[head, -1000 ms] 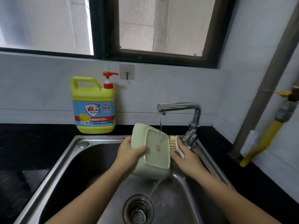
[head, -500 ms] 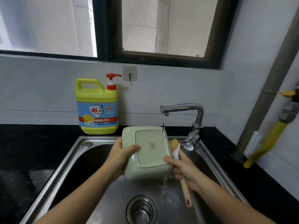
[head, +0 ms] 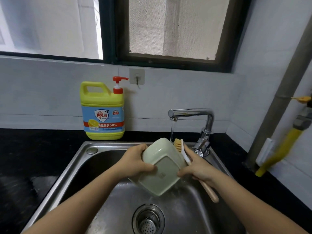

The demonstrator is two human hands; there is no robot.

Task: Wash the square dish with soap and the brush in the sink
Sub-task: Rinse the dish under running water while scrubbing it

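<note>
Both of my hands are raised over the basin of the steel sink (head: 70, 166). My left hand (head: 135, 162) grips the pale green square dish (head: 162, 168) by its left edge, thumb laid across the underside and fingers curled round the rim behind it. The dish sits between my two hands, tilted on one corner, its base turned toward me. My right hand (head: 199, 169) is closed round the brush (head: 185, 157), with its fingertips touching the right edge of the dish. The tan bristles stand beyond my right hand, against the far upper side of the dish, and the wooden handle end sticks out below that hand. A thin stream of water (head: 172, 130) falls from the chrome tap (head: 192, 113), beyond my right hand, onto the dish's far edge just beside the bristles. Water drips from the dish's lowest corner. The drain strainer (head: 148, 220) lies beneath and nearer to me than both hands. The yellow soap bottle (head: 103, 112) with its red pump stands on the black counter (head: 25, 157), beyond my left hand, against the wall.
</note>
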